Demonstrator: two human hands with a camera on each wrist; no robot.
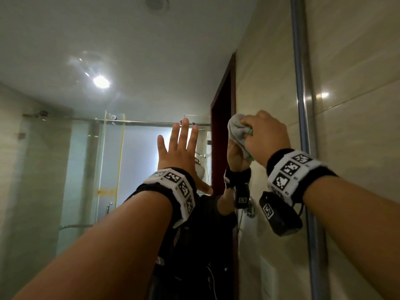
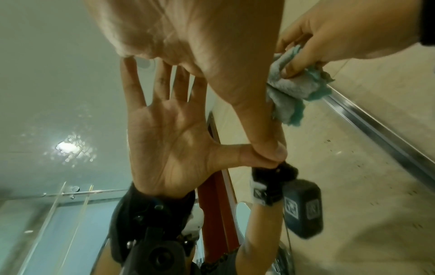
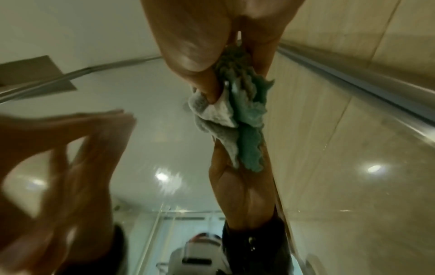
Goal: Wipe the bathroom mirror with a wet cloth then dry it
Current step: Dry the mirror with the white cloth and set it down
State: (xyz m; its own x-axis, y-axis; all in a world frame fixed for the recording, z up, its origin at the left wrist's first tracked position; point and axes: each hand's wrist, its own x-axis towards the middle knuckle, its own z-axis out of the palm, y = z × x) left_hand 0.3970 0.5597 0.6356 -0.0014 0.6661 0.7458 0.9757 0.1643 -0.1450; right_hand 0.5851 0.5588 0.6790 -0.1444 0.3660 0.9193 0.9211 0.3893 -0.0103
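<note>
Starting at the left, my left hand (image 1: 176,148) lies flat against the large frameless glass bathroom mirror (image 1: 65,137), fingers straight and spread, holding nothing; the left wrist view shows the thumb tip meeting its own reflection, so I judge the palm side is braced on the glass. Water droplets speckle the mirror around the reflected ceiling lamp (image 2: 68,147), which suggests to me the wet pass is under way rather than the drying. Moving right, my right hand (image 1: 265,138) has its grip closed around the bunched grey-and-teal terry cloth (image 1: 238,132), fingers and thumb curled into the wad and pressing it to the glass close to the mirror's right edge, just beside the vertical chrome trim strip (image 1: 302,105) and the beige tiled wall (image 1: 357,83). The cloth looks soft, limp and light; a loose tail hangs below the hand, so I would keep hold at the middle of the wad, with flat pressure behind it, or it will fold and smear. The mirror is rigid, slick when wet and breakable, so I would lean on it only gently and take care at the bare edge.
</note>
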